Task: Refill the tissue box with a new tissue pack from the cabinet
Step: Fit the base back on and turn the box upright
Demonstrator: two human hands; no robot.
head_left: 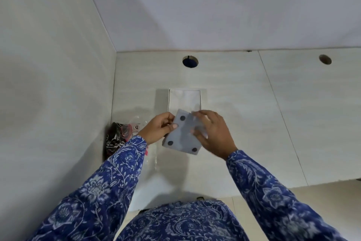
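The grey tissue box [182, 135] is held tilted just above the white counter [244, 123], its underside facing me with dark round pads at the corners. My left hand [159, 129] grips its left edge, thumb on the underside. On the box's right side, my right hand [214, 133] has its fingers spread over the underside and edge. Just behind the box a white rectangular piece [184, 99] lies flat on the counter; I cannot tell what it is. No tissue pack is clearly visible.
A crumpled clear plastic wrapper [150, 154] lies on the counter under my left wrist, beside a dark red-patterned bundle [114, 139] in the left corner. Two round cable holes [190, 61] [325, 59] sit at the back. A wall [48, 84] closes the left side.
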